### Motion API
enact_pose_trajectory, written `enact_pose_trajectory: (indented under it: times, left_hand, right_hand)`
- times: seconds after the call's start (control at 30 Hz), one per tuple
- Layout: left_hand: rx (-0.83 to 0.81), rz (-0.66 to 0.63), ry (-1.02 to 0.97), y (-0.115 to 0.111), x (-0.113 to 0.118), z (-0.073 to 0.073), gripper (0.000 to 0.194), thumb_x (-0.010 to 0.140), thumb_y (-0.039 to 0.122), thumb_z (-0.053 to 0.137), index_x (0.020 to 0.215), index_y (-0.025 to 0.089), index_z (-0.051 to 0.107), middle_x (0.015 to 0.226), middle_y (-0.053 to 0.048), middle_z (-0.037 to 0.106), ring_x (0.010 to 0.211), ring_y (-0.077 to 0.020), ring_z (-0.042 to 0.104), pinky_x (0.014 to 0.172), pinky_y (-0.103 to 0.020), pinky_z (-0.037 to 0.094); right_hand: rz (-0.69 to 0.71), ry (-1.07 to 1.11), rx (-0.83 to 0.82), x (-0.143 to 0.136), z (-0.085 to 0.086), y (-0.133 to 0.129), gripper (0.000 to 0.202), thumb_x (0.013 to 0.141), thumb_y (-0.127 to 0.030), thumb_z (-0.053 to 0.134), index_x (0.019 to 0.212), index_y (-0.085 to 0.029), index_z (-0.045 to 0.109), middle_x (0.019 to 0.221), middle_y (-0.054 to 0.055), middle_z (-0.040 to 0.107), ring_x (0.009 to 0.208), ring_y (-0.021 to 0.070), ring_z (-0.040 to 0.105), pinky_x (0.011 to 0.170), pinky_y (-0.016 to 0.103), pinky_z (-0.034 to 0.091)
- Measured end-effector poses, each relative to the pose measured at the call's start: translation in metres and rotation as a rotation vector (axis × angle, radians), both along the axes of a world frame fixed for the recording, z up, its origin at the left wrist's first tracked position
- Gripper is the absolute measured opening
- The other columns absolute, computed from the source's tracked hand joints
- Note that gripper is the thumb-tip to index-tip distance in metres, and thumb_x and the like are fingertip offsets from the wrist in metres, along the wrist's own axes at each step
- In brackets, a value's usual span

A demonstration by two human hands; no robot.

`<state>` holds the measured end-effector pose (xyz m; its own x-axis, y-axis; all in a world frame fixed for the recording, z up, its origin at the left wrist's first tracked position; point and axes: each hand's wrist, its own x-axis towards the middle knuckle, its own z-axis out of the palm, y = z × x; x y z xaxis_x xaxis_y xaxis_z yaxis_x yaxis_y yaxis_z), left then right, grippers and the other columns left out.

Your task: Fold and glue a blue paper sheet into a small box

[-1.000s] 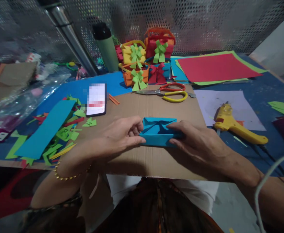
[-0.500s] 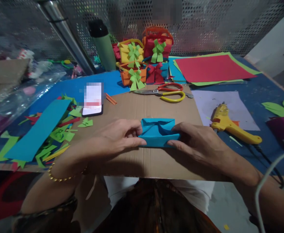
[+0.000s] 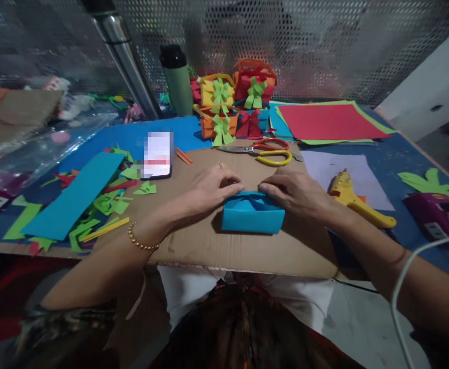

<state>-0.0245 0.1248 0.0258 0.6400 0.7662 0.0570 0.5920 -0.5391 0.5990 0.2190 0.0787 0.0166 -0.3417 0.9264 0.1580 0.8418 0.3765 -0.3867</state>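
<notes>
A folded blue paper box (image 3: 252, 219) stands on the brown cardboard sheet (image 3: 193, 246) in front of me. My left hand (image 3: 212, 188) pinches its far rim at the left, thumb lying along the top edge. At the right end of that same far rim, my right hand (image 3: 295, 192) grips the paper between thumb and curled fingers. The box's near wall faces me uncovered, and folded flaps show inside it. Beyond the hands lie scissors (image 3: 260, 151) with one red and one yellow handle.
A yellow glue gun (image 3: 358, 200) rests at right on a pale sheet. Left are a phone (image 3: 157, 154), a blue paper strip (image 3: 76, 195) and green scraps. Behind stand small paper bags with bows (image 3: 220, 125), a green bottle (image 3: 177, 82) and stacked coloured paper (image 3: 327, 120).
Both hands have moved from the box's left and right ends to its far rim. The near wall now shows more fully. The camera view has shifted slightly.
</notes>
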Motion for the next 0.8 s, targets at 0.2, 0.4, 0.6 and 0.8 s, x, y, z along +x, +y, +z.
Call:
enact_pose_trajectory:
  times: [0.2,0.4,0.6,0.8]
  left_hand:
    - [-0.054,-0.051,0.055,-0.004,-0.001,-0.004,0.025,0.093,0.036,0.063,0.105,0.017,0.076,0.102,-0.007,0.068,0.096,-0.0226,0.064,0.084,-0.036,0.047]
    - [-0.008,-0.101,0.091,-0.007,-0.004,-0.011,0.023,0.096,0.038,0.062,0.106,0.019,0.07,0.107,-0.006,0.062,0.1,-0.023,0.059,0.085,-0.036,0.045]
    - [-0.006,-0.154,0.068,-0.007,-0.009,-0.011,0.023,0.097,0.042,0.059,0.099,0.02,0.066,0.102,-0.004,0.058,0.094,-0.021,0.057,0.081,-0.034,0.043]
    - [-0.106,-0.118,0.092,-0.01,-0.011,-0.002,0.02,0.094,0.038,0.063,0.088,0.02,0.064,0.089,-0.002,0.062,0.083,-0.0186,0.057,0.072,-0.032,0.038]
  right_hand:
    - [0.062,0.09,-0.122,-0.011,0.0,-0.002,0.033,0.099,-0.042,0.053,0.095,-0.018,0.075,0.088,0.008,0.073,0.078,0.0173,0.063,0.066,0.029,0.044]
    - [0.071,0.086,-0.195,-0.013,-0.002,-0.01,0.031,0.094,-0.047,0.063,0.097,-0.017,0.07,0.09,0.007,0.072,0.078,0.0182,0.063,0.067,0.029,0.044]
    - [0.117,-0.013,-0.101,-0.016,-0.004,-0.017,0.021,0.09,-0.039,0.074,0.092,-0.019,0.067,0.084,0.003,0.069,0.073,0.0168,0.059,0.065,0.029,0.038]
    - [0.105,-0.061,-0.136,-0.017,-0.006,-0.023,0.011,0.091,-0.029,0.07,0.096,-0.02,0.069,0.078,0.002,0.068,0.068,0.0159,0.057,0.064,0.028,0.034]
